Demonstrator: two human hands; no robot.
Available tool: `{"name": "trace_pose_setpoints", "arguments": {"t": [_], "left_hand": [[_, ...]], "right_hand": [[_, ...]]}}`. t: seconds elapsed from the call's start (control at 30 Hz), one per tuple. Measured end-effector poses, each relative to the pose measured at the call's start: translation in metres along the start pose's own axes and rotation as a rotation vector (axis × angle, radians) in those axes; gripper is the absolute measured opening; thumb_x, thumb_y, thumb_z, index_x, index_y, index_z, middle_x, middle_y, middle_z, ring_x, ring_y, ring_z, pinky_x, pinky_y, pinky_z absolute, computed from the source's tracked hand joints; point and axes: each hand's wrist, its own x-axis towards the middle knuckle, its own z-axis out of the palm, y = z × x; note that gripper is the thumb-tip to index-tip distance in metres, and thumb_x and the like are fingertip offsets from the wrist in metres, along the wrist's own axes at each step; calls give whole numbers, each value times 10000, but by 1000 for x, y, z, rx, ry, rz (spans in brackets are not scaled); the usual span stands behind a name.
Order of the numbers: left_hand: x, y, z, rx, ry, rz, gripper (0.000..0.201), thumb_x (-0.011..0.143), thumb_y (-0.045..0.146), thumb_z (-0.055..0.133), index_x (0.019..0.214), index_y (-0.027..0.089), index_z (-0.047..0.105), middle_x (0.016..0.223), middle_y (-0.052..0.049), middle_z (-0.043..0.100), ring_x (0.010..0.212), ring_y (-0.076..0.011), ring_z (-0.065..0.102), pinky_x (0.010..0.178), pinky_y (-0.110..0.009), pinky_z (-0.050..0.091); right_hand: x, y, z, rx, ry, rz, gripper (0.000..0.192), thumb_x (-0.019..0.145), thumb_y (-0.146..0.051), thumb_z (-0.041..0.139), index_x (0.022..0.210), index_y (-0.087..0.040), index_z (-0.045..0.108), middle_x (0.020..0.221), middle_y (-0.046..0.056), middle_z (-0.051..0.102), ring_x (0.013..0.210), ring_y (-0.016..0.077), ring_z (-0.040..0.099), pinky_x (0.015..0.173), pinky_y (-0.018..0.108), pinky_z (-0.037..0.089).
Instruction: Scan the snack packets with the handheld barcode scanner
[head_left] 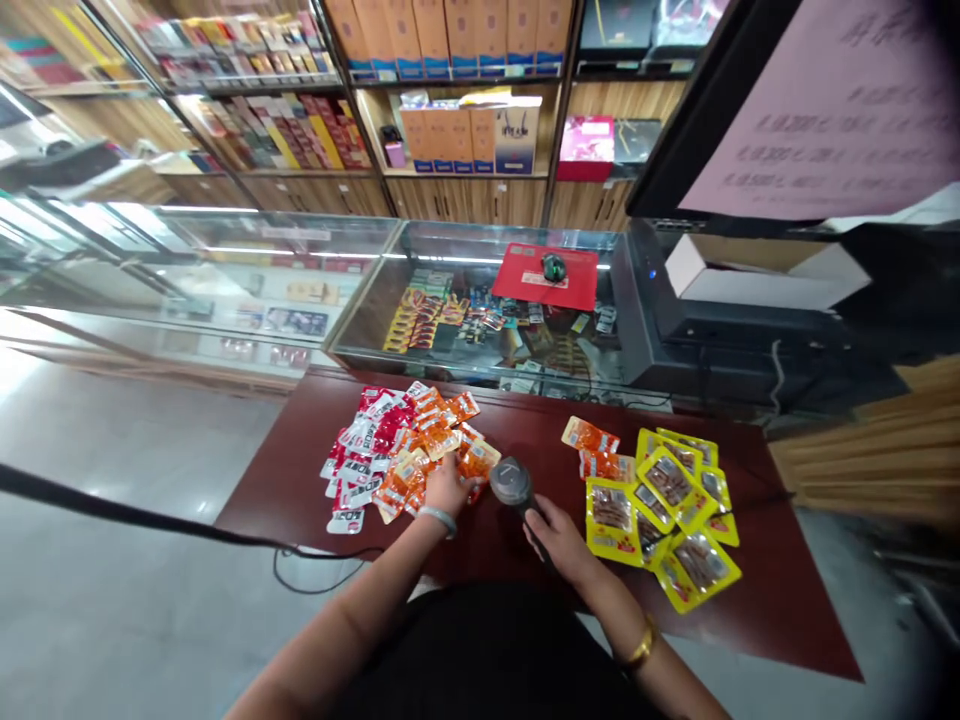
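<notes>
My right hand [559, 540] grips the handle of a dark barcode scanner [511, 484], its head pointing toward the orange snack packets. My left hand [448, 487] rests on the pile of orange packets [427, 440], its fingers closed on one of them. Red and white packets [364, 445] lie at the left of that pile. To the right of the scanner lie two orange packets [596, 450] and a group of yellow packets [667, 510]. All sit on a dark red table [517, 570].
Behind the table stands a glass display counter [300, 260] with goods inside, a red mat [547, 275] with a mouse on top, and a black register with a monitor [720, 320]. Shelves of boxes line the back wall. A black cable [150, 520] crosses the floor at left.
</notes>
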Motion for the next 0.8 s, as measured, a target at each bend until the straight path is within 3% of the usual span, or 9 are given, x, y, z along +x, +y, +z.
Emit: {"name": "trace_pose_setpoints", "arguments": {"t": [0.2,0.3,0.37,0.43,0.57,0.7,0.8], "left_hand": [[6,-22,-24,40,122,-108,481,798,475,673,1158,216,488,1107,-107,681,1033,-268,652,868,-338,453],[9,-21,-25,134,351,-107,603,780,480,678,1265,195,462,1271,-150,593,1206,-313,544,1004,-410,393],[13,-8,-20,158,459,-5,659,780,468,679,1324,186,438,1362,-161,516,1285,-323,462,1061,-439,345],[19,18,-10,155,430,158,615,801,442,665,1325,196,458,1374,-146,504,1293,-309,441,1078,-439,331],[34,97,21,183,184,451,509,813,408,671,1270,226,542,1301,-113,567,1213,-283,491,1033,-396,373],[49,174,54,246,-5,638,472,864,328,614,1327,265,543,1274,-93,595,1158,-261,518,990,-376,396],[61,214,71,313,-81,730,478,896,266,554,1373,257,522,1341,-111,558,1208,-265,494,1012,-386,383]], "right_hand": [[10,3,5,-44,-49,-14,522,869,-645,555,1095,-177,605,611,-43,543,448,97,434,409,198,338],[12,-1,3,-51,-70,-30,511,871,-647,548,1069,-179,598,588,-49,541,441,90,430,413,193,341],[9,-3,-2,-21,-47,-37,493,874,-647,546,1032,-182,588,578,-54,534,435,86,423,408,190,333],[4,-4,-10,40,16,-30,486,869,-660,543,993,-191,568,573,-61,522,426,82,413,396,188,320],[-18,-1,-36,175,190,17,508,820,-714,558,906,-216,512,564,-77,499,400,71,388,374,180,299],[-41,9,-61,264,335,60,556,757,-763,584,809,-224,455,553,-83,493,386,63,383,368,178,308],[-54,19,-70,325,414,93,574,726,-769,610,823,-224,455,544,-85,496,382,63,385,366,178,307]]}}
